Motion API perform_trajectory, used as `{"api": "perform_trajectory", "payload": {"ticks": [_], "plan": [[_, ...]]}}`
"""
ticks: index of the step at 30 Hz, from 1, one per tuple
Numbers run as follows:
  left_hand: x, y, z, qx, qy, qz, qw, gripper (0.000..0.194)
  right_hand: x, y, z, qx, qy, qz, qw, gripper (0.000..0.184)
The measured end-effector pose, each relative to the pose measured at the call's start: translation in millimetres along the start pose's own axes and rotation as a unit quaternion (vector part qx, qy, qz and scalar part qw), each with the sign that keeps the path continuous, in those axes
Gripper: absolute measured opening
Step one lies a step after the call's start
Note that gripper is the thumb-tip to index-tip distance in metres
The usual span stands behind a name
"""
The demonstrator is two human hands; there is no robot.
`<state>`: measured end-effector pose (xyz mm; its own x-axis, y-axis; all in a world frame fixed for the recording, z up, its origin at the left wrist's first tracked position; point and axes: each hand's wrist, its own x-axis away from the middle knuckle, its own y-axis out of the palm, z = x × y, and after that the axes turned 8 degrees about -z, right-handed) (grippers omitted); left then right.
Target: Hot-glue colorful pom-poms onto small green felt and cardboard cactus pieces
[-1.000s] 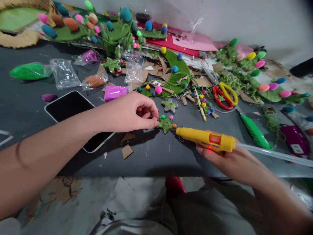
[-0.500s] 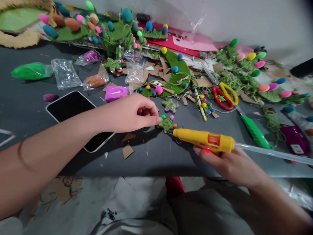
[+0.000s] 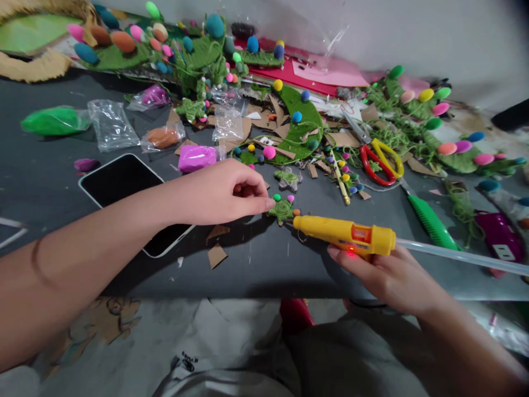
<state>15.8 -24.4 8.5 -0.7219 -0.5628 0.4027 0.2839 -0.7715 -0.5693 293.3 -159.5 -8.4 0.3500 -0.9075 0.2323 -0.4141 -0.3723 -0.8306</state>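
Observation:
Between the thumb and fingers of my left hand [image 3: 243, 190] is the edge of a small green yarn-wrapped star [image 3: 281, 209]. Green, pink and orange balls sit on some of its points. My right hand [image 3: 382, 275] is wrapped round a yellow hot glue gun [image 3: 343, 231] whose red light is lit. The gun's nozzle is at the star's lower point; whether it touches cannot be made out. A clear glue stick [image 3: 458, 256] juts from the gun's back. Just beyond the star lies another small yarn star [image 3: 288, 178].
A phone [image 3: 124, 179] lies under my left forearm. Red and yellow scissors [image 3: 378, 160], a green-handled cutter [image 3: 430, 215] and a pencil [image 3: 341, 179] are to the right. Clay packets [image 3: 197, 159], cardboard scraps [image 3: 217, 255] and a green crescent [image 3: 303, 118] are scattered about.
Both hands, the star and the glue gun hold almost the same positions. The whole view has shifted very slightly.

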Motion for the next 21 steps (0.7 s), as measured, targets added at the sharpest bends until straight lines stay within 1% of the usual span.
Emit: {"api": "perform_trajectory", "payload": {"ticks": [3,6,12,15,21], "plan": [[0.4,-0.1,-0.5,0.000,0.003,-0.004,1.000,0.027,1.6,2.4,2.4,0.019,-0.004,0.009,1.000,0.037],[0.3,-0.2,-1.3,-0.001,0.005,-0.012,1.000,0.027,3.0,4.4,4.3,0.023,0.008,0.013,1.000,0.034],[0.1,0.7,-0.6,0.002,0.013,-0.038,0.999,0.025,1.0,2.4,0.0,-0.026,0.054,-0.026,0.998,0.028],[0.3,2.0,0.8,0.001,0.007,-0.051,0.999,0.024,-1.2,1.1,-2.3,-0.017,0.043,-0.046,0.998,0.029],[0.0,3.7,2.6,-0.007,0.011,-0.038,0.999,0.025,-4.7,-0.9,-3.3,0.014,0.002,-0.052,0.999,0.030]]}}
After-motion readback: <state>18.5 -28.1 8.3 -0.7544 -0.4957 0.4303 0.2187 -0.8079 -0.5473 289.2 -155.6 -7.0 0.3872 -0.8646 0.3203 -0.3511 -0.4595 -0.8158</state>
